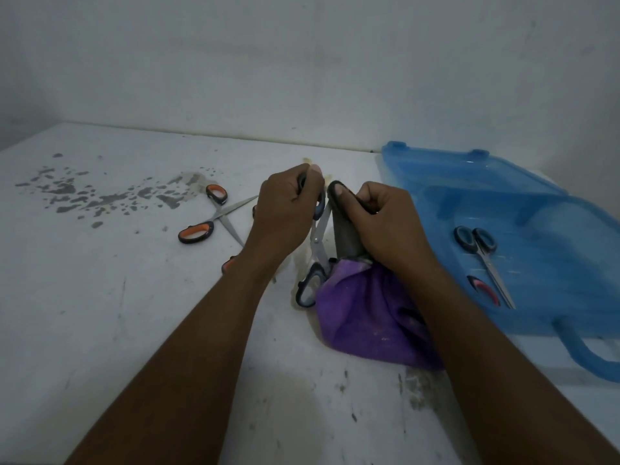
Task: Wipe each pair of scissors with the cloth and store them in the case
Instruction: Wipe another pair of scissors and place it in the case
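Mid-task: left hand (285, 213) fingers curled round grey-handled scissors (318, 236), right hand (385, 226) fingers pinched cloth (362, 303) over one blade. Blue-handled pair (476, 243) lay in case (553, 203); orange-handled pair (214, 216) on table (134, 313), likely unwiped.

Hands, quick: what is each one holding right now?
Left hand: grips the upper handle of the blue-handled scissors.
Right hand: pinches the purple cloth; any blade under it is hidden.

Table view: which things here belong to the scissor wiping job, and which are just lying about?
Job: grey-handled scissors in the left hand; purple cloth in the right hand; orange-handled scissors waiting; blue case holding blue-handled scissors and a red-handled pair.
Lying about: dark splatter on the table.
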